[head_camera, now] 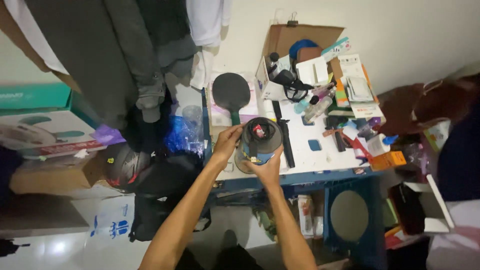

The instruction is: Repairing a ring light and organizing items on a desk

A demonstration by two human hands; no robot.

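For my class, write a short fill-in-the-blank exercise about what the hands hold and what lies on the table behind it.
1. Both hands grip a round clear ____ with small things inside.
2. The left hand is at its rim; the right hand supports its ____.
3. Behind it on the white table lies a dark table tennis ____.

Missing words: container; underside; paddle.
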